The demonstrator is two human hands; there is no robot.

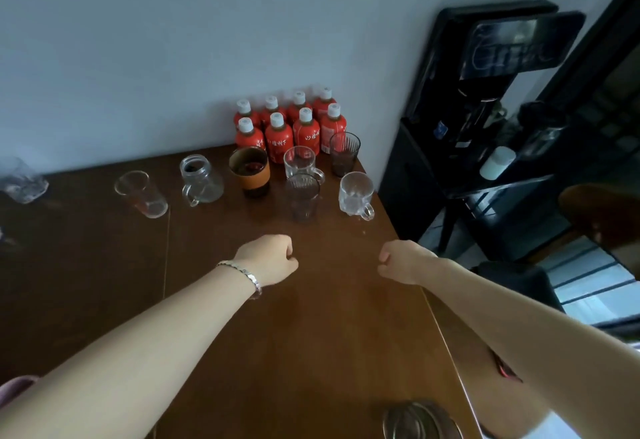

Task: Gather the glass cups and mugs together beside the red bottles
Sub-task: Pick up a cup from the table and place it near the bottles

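Where the brown wooden bench (311,317) meets a pale wall, eight red bottles (278,137) with white caps are seen from the head camera. They stand upright in two rows of four at the far right corner.

Glassware is clustered just in front of them. A ribbed tumbler (344,152) is placed just beside the rightmost bottle. A clear mug (301,161) sits left of it, close to the front row. Nearer the viewer are a second ribbed glass (302,199) and a dimpled mug (356,194), whose handle is turned toward the viewer. A cup with a brown sleeve (250,171) stands at the left end of the bottles, with something dark inside.

Further left along the bench a small jug (200,178) with a handle is found, then a plain glass (142,194). Another glass (22,180) sits well apart at the far left edge and is blurred.

Both bare forearms are stretched over the bench, short of the cluster. On the left hand (268,258) and the right hand (401,262) the fingers (285,242) are curled into the palm and nothing is held. A silver bracelet (242,274) is worn on the left wrist.

A black water dispenser (485,109) stands right of the bench, and a round metal object (419,419) is cut off at the bottom edge.
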